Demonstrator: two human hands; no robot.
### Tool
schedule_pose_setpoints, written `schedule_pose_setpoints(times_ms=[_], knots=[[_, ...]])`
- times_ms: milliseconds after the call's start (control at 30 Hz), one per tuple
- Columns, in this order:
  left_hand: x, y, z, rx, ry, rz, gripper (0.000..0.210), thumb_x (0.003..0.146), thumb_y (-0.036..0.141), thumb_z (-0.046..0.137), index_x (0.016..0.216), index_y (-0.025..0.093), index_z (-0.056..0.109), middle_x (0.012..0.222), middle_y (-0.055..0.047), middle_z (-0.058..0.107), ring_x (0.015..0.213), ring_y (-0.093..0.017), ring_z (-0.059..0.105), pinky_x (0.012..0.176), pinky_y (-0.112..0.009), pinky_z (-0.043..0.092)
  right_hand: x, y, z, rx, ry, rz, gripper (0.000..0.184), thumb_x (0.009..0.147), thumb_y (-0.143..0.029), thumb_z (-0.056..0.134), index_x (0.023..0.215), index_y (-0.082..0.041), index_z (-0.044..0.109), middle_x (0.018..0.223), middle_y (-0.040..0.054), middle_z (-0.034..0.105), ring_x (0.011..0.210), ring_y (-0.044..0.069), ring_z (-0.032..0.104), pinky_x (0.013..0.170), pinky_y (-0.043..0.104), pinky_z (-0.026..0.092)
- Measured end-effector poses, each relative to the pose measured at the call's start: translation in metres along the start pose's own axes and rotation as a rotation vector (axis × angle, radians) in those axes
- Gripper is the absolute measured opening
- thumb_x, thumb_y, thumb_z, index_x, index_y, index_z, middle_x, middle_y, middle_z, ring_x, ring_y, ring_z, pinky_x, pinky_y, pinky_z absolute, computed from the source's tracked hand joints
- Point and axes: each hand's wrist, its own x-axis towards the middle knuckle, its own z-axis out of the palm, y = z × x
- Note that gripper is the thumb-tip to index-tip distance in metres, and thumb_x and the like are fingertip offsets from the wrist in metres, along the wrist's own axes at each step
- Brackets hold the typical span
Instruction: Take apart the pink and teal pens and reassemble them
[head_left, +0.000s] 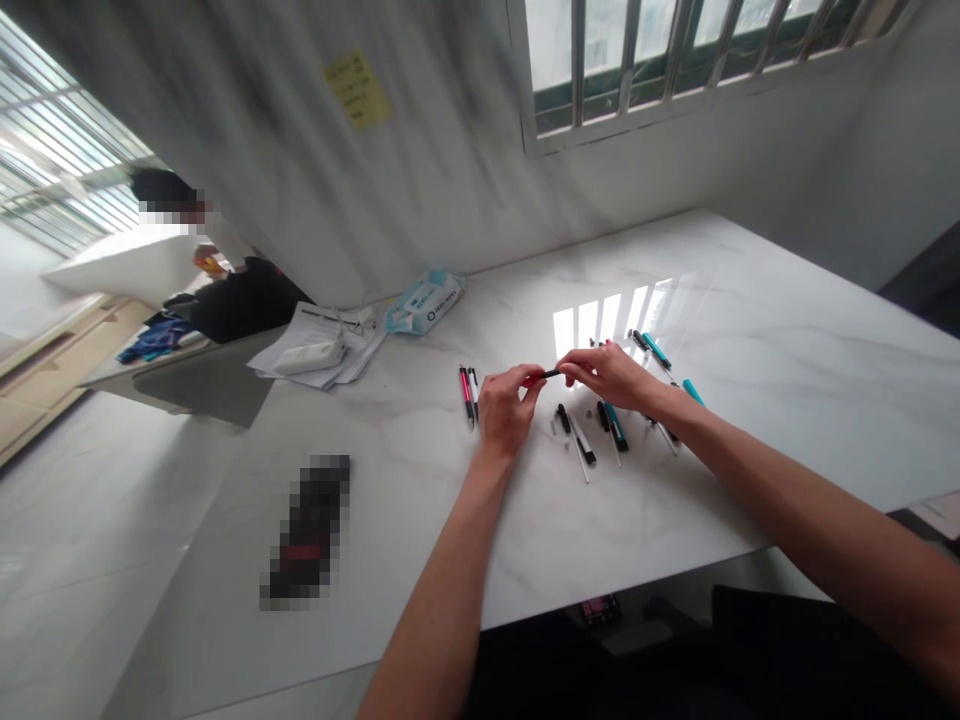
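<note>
A slim red and black pen (553, 373) is held level just above the surface (787, 400), between the person's 2 hands. The left hand (506, 410) has its thumb and fingers pinched closed on the red end; the right hand (607, 375) pinches the dark end just as tightly, so neither grip has any visible gap beyond the pen's thickness. Holding it from opposite ends seems to let 1 hand steady the pen while the other twists or pulls; whether the pen is whole or parted, I cannot tell.

Just beyond the left hand, a red pen (466, 395) and a white pen (473, 384) lie side by side, apparently whole and kept away from the loose parts.

Those parts lie below and right of the right hand, seemingly grouped so that each pen's pieces stay together: a black piece (564, 418) beside a white barrel (583, 440) and a thin refill (581, 462), then another black piece (603, 416) beside a teal barrel (616, 430). More lie beyond, including a teal tube (656, 349); the right forearm hides some.

Farther off, near the wall, are a pack of wipes (427, 303) and papers (352, 362) with a white device (310, 356) resting on them, perhaps as a weight. A blurred dark object (307, 530) lies well to the left.
</note>
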Motion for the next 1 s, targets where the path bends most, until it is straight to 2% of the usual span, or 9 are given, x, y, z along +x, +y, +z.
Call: schedule_pose_setpoints(times_ms=[133, 300, 433, 533, 633, 733, 867, 1000], knots=[[0.001, -0.003, -0.002, 0.009, 0.018, -0.01, 0.008, 0.093, 0.024, 0.073, 0.101, 0.027, 0.073, 0.099, 0.002, 0.081, 0.085, -0.019, 0.075, 0.092, -0.036, 0.049, 0.0, 0.002, 0.003, 0.08, 0.075, -0.041, 0.026, 0.092, -0.037, 0.067, 0.114, -0.024, 0.069, 0.091, 0.0029, 0.078, 0.078, 0.019, 0.071, 0.081, 0.035, 0.053], [0.001, -0.006, -0.002, 0.021, 0.016, -0.009, 0.007, 0.094, 0.026, 0.072, 0.1, 0.028, 0.074, 0.099, 0.001, 0.081, 0.086, -0.02, 0.075, 0.093, -0.037, 0.049, 0.001, 0.003, 0.002, 0.096, 0.088, -0.01, 0.016, 0.093, -0.035, 0.064, 0.099, -0.023, 0.072, 0.09, 0.0029, 0.079, 0.076, 0.018, 0.07, 0.076, 0.033, 0.054], [-0.001, -0.004, 0.001, 0.043, 0.003, 0.008, 0.009, 0.094, 0.027, 0.073, 0.102, 0.028, 0.074, 0.101, 0.001, 0.081, 0.085, -0.019, 0.075, 0.093, -0.037, 0.048, 0.002, 0.005, 0.0, 0.018, 0.03, 0.014, 0.026, 0.1, -0.039, 0.054, 0.091, -0.023, 0.073, 0.078, 0.0014, 0.077, 0.066, 0.016, 0.065, 0.071, 0.031, 0.049], [-0.002, -0.004, 0.003, 0.06, -0.022, 0.038, 0.011, 0.094, 0.026, 0.073, 0.105, 0.028, 0.074, 0.103, 0.001, 0.082, 0.084, -0.018, 0.075, 0.091, -0.036, 0.048, 0.002, 0.008, -0.001, -0.013, 0.029, 0.017, 0.031, 0.102, -0.041, 0.052, 0.087, -0.022, 0.072, 0.078, 0.0021, 0.077, 0.064, 0.016, 0.063, 0.07, 0.031, 0.047], [-0.002, -0.006, 0.003, 0.071, -0.022, 0.077, 0.017, 0.095, 0.026, 0.072, 0.111, 0.028, 0.074, 0.107, 0.0, 0.082, 0.089, -0.018, 0.076, 0.09, -0.035, 0.047, 0.001, 0.007, 0.0, 0.02, 0.069, 0.028, 0.022, 0.099, -0.04, 0.057, 0.101, -0.023, 0.071, 0.081, 0.0023, 0.077, 0.068, 0.017, 0.065, 0.072, 0.032, 0.049], [-0.002, -0.009, 0.001, 0.062, -0.011, 0.087, 0.018, 0.096, 0.026, 0.071, 0.113, 0.028, 0.074, 0.108, -0.001, 0.082, 0.092, -0.018, 0.076, 0.091, -0.036, 0.047, -0.001, 0.001, 0.0, 0.109, 0.097, 0.004, 0.023, 0.092, -0.033, 0.064, 0.114, -0.024, 0.067, 0.09, 0.0028, 0.078, 0.078, 0.019, 0.07, 0.078, 0.034, 0.053], [-0.003, -0.011, -0.001, 0.033, 0.012, 0.058, 0.012, 0.095, 0.025, 0.071, 0.106, 0.027, 0.077, 0.104, -0.001, 0.082, 0.092, -0.019, 0.076, 0.091, -0.036, 0.048, -0.001, -0.01, -0.002, 0.104, 0.074, -0.072, 0.012, 0.092, -0.028, 0.063, 0.096, -0.023, 0.073, 0.093, 0.0035, 0.078, 0.082, 0.019, 0.071, 0.079, 0.033, 0.054], [-0.005, -0.01, 0.0, -0.011, 0.018, 0.046, 0.013, 0.094, 0.027, 0.071, 0.106, 0.028, 0.077, 0.103, -0.002, 0.082, 0.092, -0.02, 0.076, 0.091, -0.036, 0.052, 0.0, -0.011, -0.003, 0.079, 0.068, -0.001, 0.021, 0.096, -0.037, 0.06, 0.094, -0.023, 0.075, 0.085, 0.0027, 0.078, 0.073, 0.018, 0.067, 0.071, 0.031, 0.05]])
